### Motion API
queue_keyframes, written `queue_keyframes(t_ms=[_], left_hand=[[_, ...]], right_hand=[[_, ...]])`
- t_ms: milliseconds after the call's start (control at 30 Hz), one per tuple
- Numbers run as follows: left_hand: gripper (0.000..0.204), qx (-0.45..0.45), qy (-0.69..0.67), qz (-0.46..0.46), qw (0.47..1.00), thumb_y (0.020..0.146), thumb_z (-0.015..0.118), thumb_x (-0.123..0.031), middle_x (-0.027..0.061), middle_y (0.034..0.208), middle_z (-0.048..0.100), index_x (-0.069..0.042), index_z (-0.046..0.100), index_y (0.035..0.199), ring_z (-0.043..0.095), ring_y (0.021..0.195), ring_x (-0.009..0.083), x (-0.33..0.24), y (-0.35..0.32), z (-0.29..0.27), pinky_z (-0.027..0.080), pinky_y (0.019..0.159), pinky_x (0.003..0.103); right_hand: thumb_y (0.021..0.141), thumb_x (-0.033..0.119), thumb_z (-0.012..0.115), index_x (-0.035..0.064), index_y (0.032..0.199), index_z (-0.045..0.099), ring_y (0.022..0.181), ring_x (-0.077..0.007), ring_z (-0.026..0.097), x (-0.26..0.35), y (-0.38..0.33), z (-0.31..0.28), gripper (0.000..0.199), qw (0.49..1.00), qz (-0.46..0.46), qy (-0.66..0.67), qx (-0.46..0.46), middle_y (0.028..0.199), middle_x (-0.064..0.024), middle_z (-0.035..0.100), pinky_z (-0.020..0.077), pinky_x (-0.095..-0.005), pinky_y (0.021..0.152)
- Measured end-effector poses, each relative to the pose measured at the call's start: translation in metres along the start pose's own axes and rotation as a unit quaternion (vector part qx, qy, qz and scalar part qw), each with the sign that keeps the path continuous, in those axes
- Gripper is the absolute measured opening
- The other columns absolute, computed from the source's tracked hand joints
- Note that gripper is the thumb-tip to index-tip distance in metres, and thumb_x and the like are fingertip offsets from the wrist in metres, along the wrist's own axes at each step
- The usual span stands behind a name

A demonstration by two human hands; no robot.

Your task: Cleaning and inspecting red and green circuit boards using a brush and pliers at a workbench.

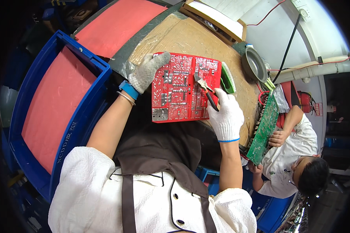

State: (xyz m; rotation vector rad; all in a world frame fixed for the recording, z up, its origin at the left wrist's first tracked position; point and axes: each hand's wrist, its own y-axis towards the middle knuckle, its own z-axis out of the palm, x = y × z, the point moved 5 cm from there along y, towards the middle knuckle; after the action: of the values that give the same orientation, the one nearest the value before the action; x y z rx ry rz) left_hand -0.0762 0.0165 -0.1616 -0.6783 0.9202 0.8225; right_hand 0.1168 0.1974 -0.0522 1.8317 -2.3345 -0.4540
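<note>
1. Hands both loaded: left hand [149,72] grips the red circuit board [179,95] at its 10 o'clock corner; right hand [226,115], at the board's 4 o'clock, is wrapped round the cutters [211,100].
2. Board is mid-view, solder side up, by the near edge of the bench [122,54]. Can't tell if it rests on anything.
3. Cutter tips point to 11 o'clock, over the board's middle. Can't tell if they're biting.
4. Progress: looks like lead trimming, mid-job. Cardboard [163,37] at 12 is pale-flecked, maybe clippings, so some cutting likely done. Leads left: too small to count. Board not set aside yet.
5. Around it: green brush [226,80] at 3, just beside; grey bowl [254,64] at 2; blue bin [90,108] at 9.
</note>
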Motion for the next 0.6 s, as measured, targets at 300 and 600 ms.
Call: queue_keyframes(t_ms=[300,600], left_hand=[[0.041,0.012,-0.031,0.006,0.999,0.096,0.076,-0.037,0.0115,0.097,0.075,-0.001,0.064,0.113,0.075,0.079,0.0174,0.018,0.014,-0.013,0.064,0.069,0.033],[0.037,0.026,-0.043,-0.001,0.999,0.097,0.076,-0.031,0.0117,0.098,0.076,0.000,0.065,0.112,0.075,0.080,0.0177,0.020,0.016,-0.010,0.064,0.070,0.033]], right_hand=[[0.075,0.025,0.086,0.0170,0.125,0.067,0.100,-0.0333,0.065,0.020,0.013,-0.014,0.054,0.997,-0.024,0.011,-0.071,0.108,-0.0108,0.066,0.0504,-0.0465,0.085],[0.078,0.020,0.082,0.0182,0.123,0.067,0.096,-0.0307,0.065,0.017,0.025,-0.001,0.047,0.998,-0.030,0.061,0.011,0.100,-0.0070,0.067,0.0494,-0.0447,0.082]])
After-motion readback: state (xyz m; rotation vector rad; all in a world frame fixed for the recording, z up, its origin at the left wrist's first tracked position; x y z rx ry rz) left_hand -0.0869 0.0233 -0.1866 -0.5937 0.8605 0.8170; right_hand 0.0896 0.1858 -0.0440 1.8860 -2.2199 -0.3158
